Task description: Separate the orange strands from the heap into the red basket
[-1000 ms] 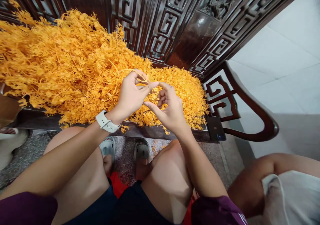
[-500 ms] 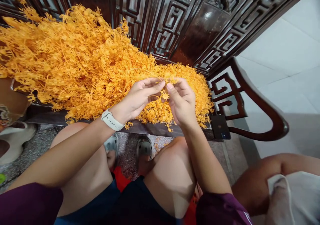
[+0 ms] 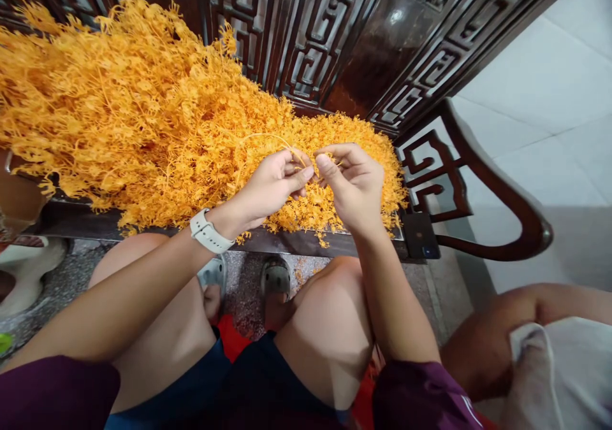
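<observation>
My left hand [image 3: 280,185], with a pale watch band [image 3: 211,231] at its wrist, pinches a thin orange plastic flower stem [image 3: 268,136] that arcs up and back to the left. Close beside it, my right hand [image 3: 354,185] has thumb and forefinger pressed together at small orange bits; exactly what they grip is too small to make out. Both hands hover over a large heap of orange artificial flowers [image 3: 157,111], with their fingertips almost meeting.
The heap lies on a dark carved wooden bench [image 3: 306,242] with a lattice back and a curved armrest [image 3: 530,232]. A dark phone [image 3: 421,236] rests at the bench's right end. Another person's leg [image 3: 492,341] is at right. A pale stool [image 3: 31,267] stands at left.
The small orange flower that hung between my fingers is no longer visible there. My right hand has moved slightly right, and the arched stem above my left hand now shows more clearly.
</observation>
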Available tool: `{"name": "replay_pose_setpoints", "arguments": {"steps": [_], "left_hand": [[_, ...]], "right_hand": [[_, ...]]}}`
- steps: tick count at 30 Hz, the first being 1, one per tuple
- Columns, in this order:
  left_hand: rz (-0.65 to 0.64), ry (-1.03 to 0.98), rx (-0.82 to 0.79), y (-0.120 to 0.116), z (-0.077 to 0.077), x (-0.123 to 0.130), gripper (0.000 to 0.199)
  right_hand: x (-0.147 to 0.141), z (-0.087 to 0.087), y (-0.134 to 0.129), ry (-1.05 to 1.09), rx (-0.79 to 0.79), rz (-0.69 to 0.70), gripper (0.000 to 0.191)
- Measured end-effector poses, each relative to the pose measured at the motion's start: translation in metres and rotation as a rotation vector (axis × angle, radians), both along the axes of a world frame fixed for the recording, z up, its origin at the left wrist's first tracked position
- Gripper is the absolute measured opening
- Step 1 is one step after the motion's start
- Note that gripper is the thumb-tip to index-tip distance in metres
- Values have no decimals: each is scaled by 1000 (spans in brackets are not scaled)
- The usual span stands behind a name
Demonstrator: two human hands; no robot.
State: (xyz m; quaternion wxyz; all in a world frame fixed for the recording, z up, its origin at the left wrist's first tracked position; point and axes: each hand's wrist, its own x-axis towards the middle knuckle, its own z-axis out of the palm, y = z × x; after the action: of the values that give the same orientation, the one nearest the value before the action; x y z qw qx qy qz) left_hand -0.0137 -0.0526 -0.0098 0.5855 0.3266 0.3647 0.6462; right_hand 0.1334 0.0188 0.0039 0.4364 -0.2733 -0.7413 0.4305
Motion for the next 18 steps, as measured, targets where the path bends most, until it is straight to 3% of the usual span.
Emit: {"name": "replay_pose_setpoints", "arguments": {"steps": [4, 10, 18], "left_hand": [[-59, -208, -78, 0, 0, 0, 15], [-138, -359, -71, 4, 0, 0, 23], [-258, -279, -72, 4, -6, -10, 26]], "right_hand": [[-2, -2, 3, 74, -160, 75, 31], [-4, 0, 2, 120, -292, 117, 38], [-3, 2, -6, 173, -398, 302, 39]]}}
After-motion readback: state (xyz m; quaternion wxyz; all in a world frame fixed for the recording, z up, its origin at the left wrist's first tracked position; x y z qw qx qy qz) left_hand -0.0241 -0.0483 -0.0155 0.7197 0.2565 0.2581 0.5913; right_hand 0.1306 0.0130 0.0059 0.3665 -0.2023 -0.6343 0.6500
